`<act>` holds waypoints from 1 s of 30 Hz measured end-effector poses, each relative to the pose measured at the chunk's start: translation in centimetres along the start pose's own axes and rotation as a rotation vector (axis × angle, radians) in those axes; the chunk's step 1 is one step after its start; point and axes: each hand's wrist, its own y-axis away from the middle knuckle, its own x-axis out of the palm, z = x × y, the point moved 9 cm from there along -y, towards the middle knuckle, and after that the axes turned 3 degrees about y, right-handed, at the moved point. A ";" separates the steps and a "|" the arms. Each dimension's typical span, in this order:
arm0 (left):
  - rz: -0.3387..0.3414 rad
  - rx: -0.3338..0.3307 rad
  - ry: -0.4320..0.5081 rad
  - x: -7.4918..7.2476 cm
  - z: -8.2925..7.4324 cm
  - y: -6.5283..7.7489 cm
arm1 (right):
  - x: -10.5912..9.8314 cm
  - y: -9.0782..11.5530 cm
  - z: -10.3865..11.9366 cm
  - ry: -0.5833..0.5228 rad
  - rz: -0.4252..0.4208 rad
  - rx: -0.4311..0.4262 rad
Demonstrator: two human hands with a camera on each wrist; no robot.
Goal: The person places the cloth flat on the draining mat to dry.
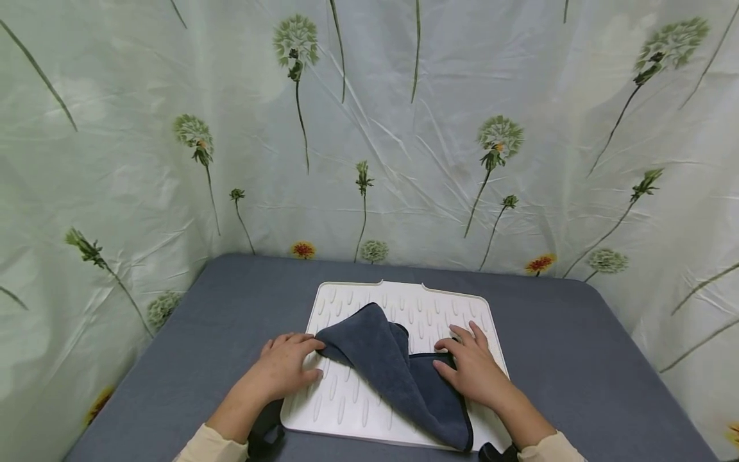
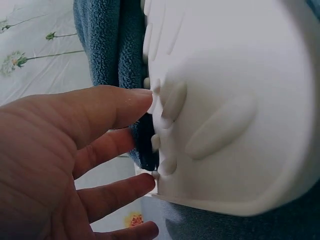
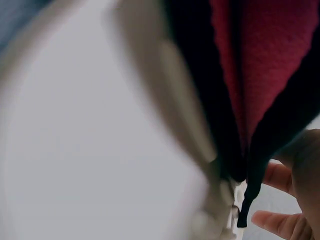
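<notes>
A dark blue-grey cloth (image 1: 381,359) with black edging lies folded at a slant over a white ridged board (image 1: 340,404). At the cloth's left corner is my left hand (image 1: 283,367); its index fingertip meets the cloth while the thumb stands apart, over the board. In the left wrist view the cloth (image 2: 100,42) shows a fuzzy pile, and the fingers are spread. My right hand (image 1: 476,373) has its fingers spread beside the cloth's right edge, the thumb at the cloth. Between folds of the cloth, a red inner side (image 3: 272,60) shows in the right wrist view.
The board rests on a table with a grey-blue cover (image 1: 254,308). Behind and at both sides hangs a pale curtain (image 1: 404,147) printed with dandelions. Dark wrist straps (image 1: 265,430) sit near the cuffs at the front.
</notes>
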 end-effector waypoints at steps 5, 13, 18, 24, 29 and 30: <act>-0.007 0.017 0.030 -0.1 -0.3 0.5 | 0.5 -0.8 0.2 -0.039 0.043 -0.018; -0.020 0.028 0.053 0.2 -0.5 0.7 | 0.7 -1.7 1.2 -0.060 0.114 -0.090; -0.041 0.037 0.053 0.5 -0.7 0.8 | 0.9 -2.4 1.6 -0.080 0.161 -0.119; -0.049 0.036 0.052 0.5 -0.8 0.8 | 1.4 -2.8 1.4 -0.090 0.192 -0.142; -0.051 0.024 0.047 0.5 -0.6 0.9 | 1.1 -3.2 0.9 -0.104 0.176 -0.135; -0.052 0.021 0.048 0.5 -0.6 0.9 | 1.0 -3.3 0.7 -0.107 0.176 -0.128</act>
